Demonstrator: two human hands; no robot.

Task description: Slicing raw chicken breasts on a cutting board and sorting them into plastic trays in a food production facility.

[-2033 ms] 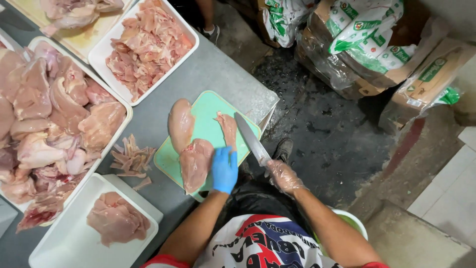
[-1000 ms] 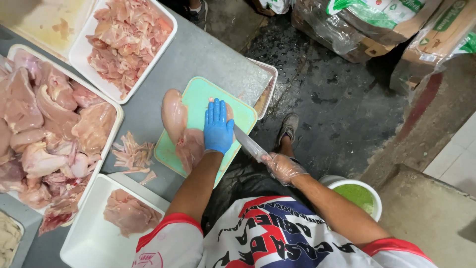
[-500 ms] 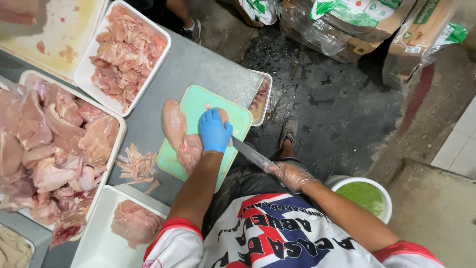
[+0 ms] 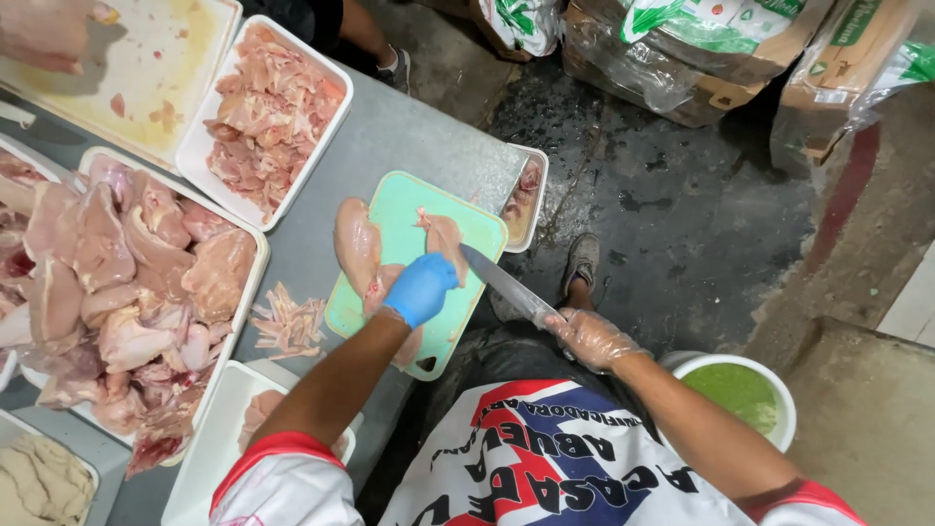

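Two hands, left hand pressing chicken breast, right hand gripping knife alongside

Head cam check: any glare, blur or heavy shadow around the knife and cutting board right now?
Head view: even overhead light, no hard shadows on the green cutting board; the knife blade is sharp and shows a pale sheen, no blinding glare; the left hand and right hand are in focus; the wet floor glints; edges bend slightly from the wide lens.
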